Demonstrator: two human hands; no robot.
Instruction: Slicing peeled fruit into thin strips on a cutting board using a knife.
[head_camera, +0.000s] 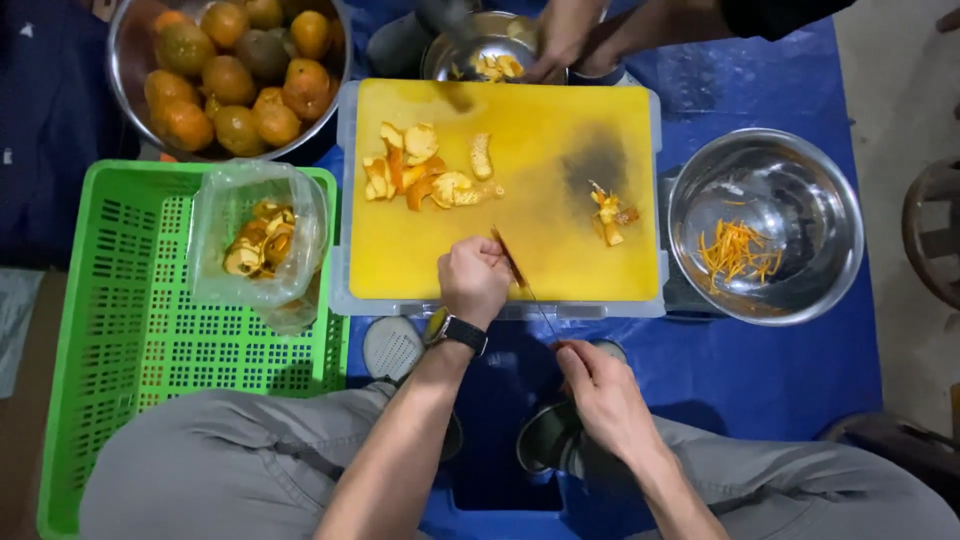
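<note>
Grey trouser knees sit nearest the camera, and from between them both forearms reach to the near edge of the yellow cutting board (545, 150). On the left, the left hand (473, 280), with a watch (455, 330) on its wrist, is clenched around the handle of a knife (520, 283), whose thin blade points back toward the person. The right hand (600, 385) pinches the blade tip with its fingertips; what exactly it does there I cannot tell. I judge the knife light, stiff and sharp, possibly slippery from juice, so the handle is the safe place to hold. Orange peel pieces (430, 165) lie on the far left of the board. Thin peel strips (738, 250) rest in the steel bowl (830, 200) at right. A green basket (150, 340) holds a bag of peels (258, 235). Far away, another person's hands (565, 40) work at a small bowl (480, 45), beside a bowl of oranges (230, 75).
</note>
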